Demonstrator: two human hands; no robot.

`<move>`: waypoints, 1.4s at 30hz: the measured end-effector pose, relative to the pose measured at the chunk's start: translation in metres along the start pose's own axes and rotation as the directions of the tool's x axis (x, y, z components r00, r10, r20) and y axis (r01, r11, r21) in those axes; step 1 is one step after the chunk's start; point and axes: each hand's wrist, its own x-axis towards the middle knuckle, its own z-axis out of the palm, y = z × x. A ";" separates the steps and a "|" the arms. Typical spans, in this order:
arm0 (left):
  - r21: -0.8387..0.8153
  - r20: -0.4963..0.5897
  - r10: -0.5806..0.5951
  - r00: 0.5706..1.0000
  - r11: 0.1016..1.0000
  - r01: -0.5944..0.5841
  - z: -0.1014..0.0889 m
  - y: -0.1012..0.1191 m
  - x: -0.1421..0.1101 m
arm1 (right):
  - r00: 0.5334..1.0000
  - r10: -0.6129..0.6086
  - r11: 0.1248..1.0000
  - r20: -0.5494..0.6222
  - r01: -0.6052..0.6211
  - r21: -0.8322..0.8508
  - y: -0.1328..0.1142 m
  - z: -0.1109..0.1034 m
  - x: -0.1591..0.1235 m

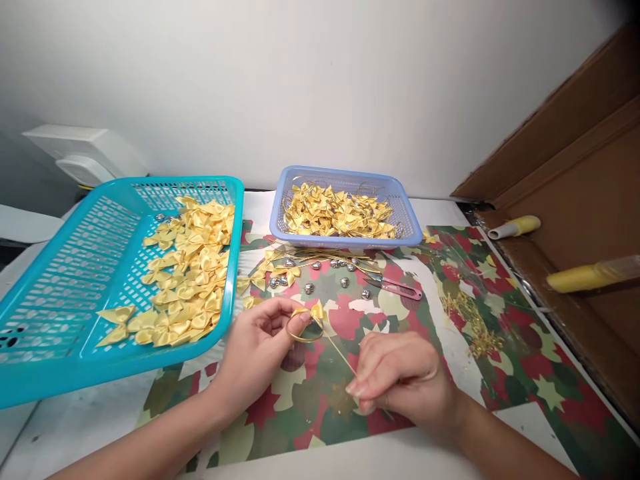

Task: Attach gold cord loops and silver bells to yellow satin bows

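My left hand (273, 330) pinches a yellow ribbon bow (317, 311) with a loop of gold cord (306, 339) hanging around its fingertips. From the bow a straight length of the cord runs down to the right. Its far end is gripped between the thumb and fingers of my right hand (400, 377), which is closed. Just beyond both hands, several silver jingle bells (345, 283) lie scattered on the patterned sheet. Close to them rests a small tool with a pink handle (401, 289). A few loose bows (265, 272) lie beyond my left hand.
A turquoise basket (239, 247) with many yellow bows stands at left. At the back, a lilac basket (345, 241) holds corded bows. Straight gold cords (325, 254) lie before it. Cord clippings (477, 327) are at right, beside a brown board (585, 173) with yellow-tipped tubes (520, 227).
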 end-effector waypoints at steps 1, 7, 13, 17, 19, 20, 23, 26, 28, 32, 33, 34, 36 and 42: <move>-0.006 0.002 -0.010 1.000 1.000 0.010 0.000 -0.001 0.000 | 1.000 0.003 1.000 -0.008 -0.003 -0.011 -0.001 -0.001 0.000; -0.016 0.018 -0.048 0.999 0.999 0.049 0.000 -0.005 0.003 | 0.999 0.022 0.999 -0.050 -0.023 -0.025 -0.003 -0.006 -0.001; 0.002 0.086 -0.036 0.996 0.999 0.036 0.002 0.000 0.005 | 0.990 0.081 0.996 -0.117 -0.086 -0.035 -0.002 -0.004 -0.003; 0.008 0.155 -0.005 0.988 1.000 0.004 0.003 0.002 0.002 | 0.974 0.177 0.932 -0.143 -0.213 -0.294 -0.007 0.005 -0.003; 0.046 0.205 0.003 0.979 0.999 -0.013 0.004 0.003 0.001 | 0.972 0.203 0.883 -0.114 -0.232 -0.408 -0.010 0.010 -0.003; 0.067 0.228 0.005 0.974 0.998 -0.021 0.004 0.003 0.001 | 0.970 0.220 0.863 -0.103 -0.242 -0.444 -0.011 0.013 -0.002; 0.109 0.281 -0.001 0.960 0.994 -0.031 0.004 0.003 0.001 | 0.960 0.253 0.833 -0.119 -0.278 -0.478 -0.011 0.017 -0.001; 0.136 0.287 -0.024 0.958 0.991 -0.015 0.004 0.003 0.001 | 0.952 0.252 0.831 -0.175 -0.305 -0.466 -0.010 0.018 0.000; 0.156 0.272 -0.033 0.962 0.988 -0.010 0.005 0.002 0.000 | 0.949 0.236 0.819 -0.209 -0.310 -0.483 -0.010 0.018 0.000; 0.209 0.210 -0.002 0.978 0.977 -0.043 0.007 0.000 -0.002 | 0.936 0.116 0.804 -0.333 -0.285 -0.521 -0.011 0.015 0.000; 0.224 0.197 0.008 0.980 0.973 -0.053 0.007 0.000 -0.002 | 0.926 0.078 0.800 -0.370 -0.280 -0.531 -0.011 0.014 0.001; 0.240 0.189 0.014 0.982 0.969 -0.060 0.008 0.000 -0.003 | 0.918 0.046 0.794 -0.394 -0.273 -0.544 -0.012 0.013 0.001; 0.265 0.186 0.020 0.982 0.962 -0.070 0.008 0.001 -0.004 | 0.923 0.004 0.775 -0.385 -0.246 -0.582 -0.011 0.012 0.002; 0.274 0.180 0.011 0.984 0.960 -0.061 0.008 0.002 -0.006 | 0.982 0.018 0.671 -0.186 -0.150 -0.726 -0.004 0.019 0.002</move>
